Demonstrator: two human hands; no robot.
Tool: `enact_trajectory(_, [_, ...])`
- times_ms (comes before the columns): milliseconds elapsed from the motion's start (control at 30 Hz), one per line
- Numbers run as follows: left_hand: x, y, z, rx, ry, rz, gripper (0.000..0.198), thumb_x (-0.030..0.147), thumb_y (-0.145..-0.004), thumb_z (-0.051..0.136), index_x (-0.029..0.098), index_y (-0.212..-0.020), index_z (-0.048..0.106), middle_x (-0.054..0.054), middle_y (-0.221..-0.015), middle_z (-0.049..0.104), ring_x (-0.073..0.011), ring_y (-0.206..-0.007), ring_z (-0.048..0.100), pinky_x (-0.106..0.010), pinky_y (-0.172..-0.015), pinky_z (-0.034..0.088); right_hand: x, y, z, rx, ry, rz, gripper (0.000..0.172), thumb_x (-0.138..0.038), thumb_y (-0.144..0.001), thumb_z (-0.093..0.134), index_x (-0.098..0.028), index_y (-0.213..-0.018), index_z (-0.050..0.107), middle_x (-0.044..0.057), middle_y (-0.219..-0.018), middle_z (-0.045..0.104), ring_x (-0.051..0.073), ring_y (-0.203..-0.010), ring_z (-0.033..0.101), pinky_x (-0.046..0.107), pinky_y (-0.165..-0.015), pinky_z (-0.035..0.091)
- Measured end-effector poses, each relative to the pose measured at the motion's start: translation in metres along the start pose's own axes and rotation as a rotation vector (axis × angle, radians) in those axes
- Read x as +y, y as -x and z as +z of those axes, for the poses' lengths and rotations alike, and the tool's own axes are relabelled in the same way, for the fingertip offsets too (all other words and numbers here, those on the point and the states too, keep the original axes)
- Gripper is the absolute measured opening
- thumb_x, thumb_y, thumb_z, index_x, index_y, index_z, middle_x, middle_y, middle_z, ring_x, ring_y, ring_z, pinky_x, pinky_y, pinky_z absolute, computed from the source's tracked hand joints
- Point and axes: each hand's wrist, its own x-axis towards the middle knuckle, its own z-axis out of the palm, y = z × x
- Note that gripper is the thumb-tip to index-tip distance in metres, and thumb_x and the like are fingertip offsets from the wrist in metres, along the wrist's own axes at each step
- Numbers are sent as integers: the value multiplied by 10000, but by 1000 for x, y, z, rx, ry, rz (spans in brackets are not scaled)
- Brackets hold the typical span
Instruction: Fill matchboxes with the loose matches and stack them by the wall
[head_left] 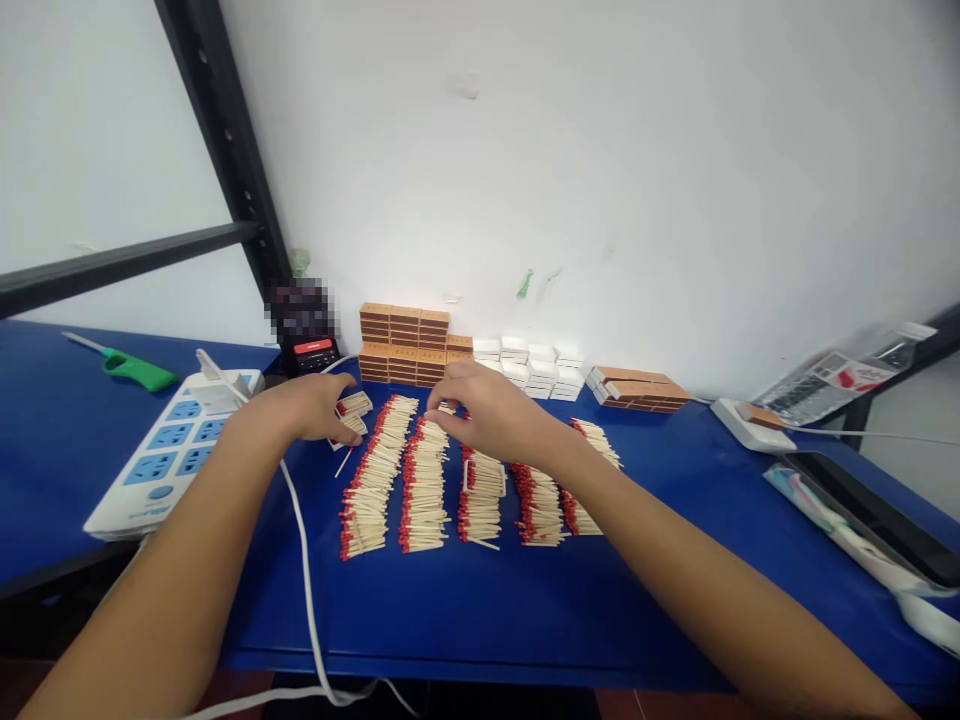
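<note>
Centrally, across a blue desk: rows of matches, probably light, stiff, snappable, best taken mid-stick. Left hand with grip spread around filled trays; right hand over far row ends, cannot tell whether pinching.

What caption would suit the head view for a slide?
Left hand by small match trays, right hand over rows of red-headed matches.

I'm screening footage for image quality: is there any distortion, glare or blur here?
Head view: the black post leans, perhaps wide-angle distortion; head view: pixelation partly hides the dark device; head view: glints on the plastic-wrapped package; head view: soft light, match rows distinct, printing on the matchboxes too fine to read.
</note>
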Motion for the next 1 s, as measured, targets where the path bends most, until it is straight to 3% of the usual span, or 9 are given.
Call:
enact_trajectory(200, [-18, -11, 3, 19, 20, -7, 985, 557, -619, 809, 198, -1501, 557, -136, -1361, 737, -358, -1192, 710, -375, -912, 553, -1, -40, 17, -58, -19, 12, 199, -282, -1016, 605, -176, -932, 751, 66, -959, 726, 188, -888, 599, 330, -756, 405])
enact_trajectory(333, [-33, -19, 6, 48, 30, -13, 1011, 529, -572, 847, 227, -1494, 563, -131, -1349, 744, -356, -1185, 713, -368, -911, 549, 4, -70, 34, -104, -27, 18, 154, -199, -963, 623, -163, -919, 766, 64, -956, 747, 171, -853, 615, 312, -735, 395])
enact_trajectory(533, [-35, -14, 2, 11, -3, -38, 977, 472, -562, 870, 223, -1461, 579, -164, -1371, 721, -372, -1179, 714, -387, -900, 555, -8, -110, 60, -208, 41, -4, 118, -196, -913, 687, -167, -972, 786, 81, -1022, 775, 195, -900, 669, 285, -721, 418])
enact_trajectory(700, [-35, -14, 3, 24, 13, -33, 823, 456, -542, 891, 234, -1302, 666, -150, -1318, 742, -373, -1151, 724, -389, -906, 564, -29, -120, 65, -316, 146, 37, 161, -308, -936, 726, -161, -987, 764, 128, -1120, 783, 252, -1029, 700, 293, -741, 471])
enact_trajectory(800, [-38, -15, 2, 28, 30, -31, 754, 410, -536, 898, 250, -1240, 683, -132, -1262, 765, -354, -1102, 741, -373, -861, 569, -37, -119, 66, -351, 183, 68, 149, -280, -961, 686, -162, -1029, 746, 135, -1184, 777, 264, -1085, 707, 293, -768, 492])
enact_trajectory(1000, [-38, -9, -4, 30, 69, -22, 676, 302, -534, 867, 249, -1187, 699, -79, -1097, 809, -306, -970, 760, -332, -735, 544, -38, -117, 62, -395, 220, 87, 165, -183, -955, 606, -136, -1040, 739, 155, -1120, 791, 264, -957, 730, 301, -658, 462])
